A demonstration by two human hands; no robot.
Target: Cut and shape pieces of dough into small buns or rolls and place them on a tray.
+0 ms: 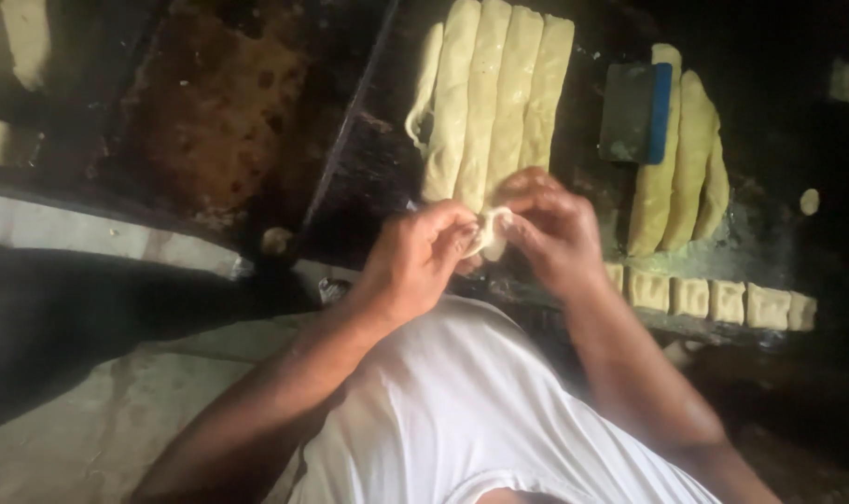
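A: White shirt (462,411) lowest in head view. Hands?
B: Left hand (415,257) and right hand (550,229) both pinch a small dough piece (490,233) between fingertips.
A: Beyond the fingers?
B: Long dough strips (494,93); cut dough squares (714,301) right.

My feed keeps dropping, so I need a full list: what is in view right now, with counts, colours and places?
Small pale dough piece: one, cream, pinched between both hands at the middle.
Long dough logs, middle group: four side by side, pale yellow, on the dark worktop, with a thin strip at their left.
Long dough logs, right group: about three, pale yellow, right of centre.
Dark rectangular scraper with blue edge: one, lying on the right group.
Cut square dough pieces: about five or six in a row, pale yellow, at the worktop's near edge.
White shirt: one, bottom centre.
Left hand: pinching the dough piece.
Right hand: pinching it too.
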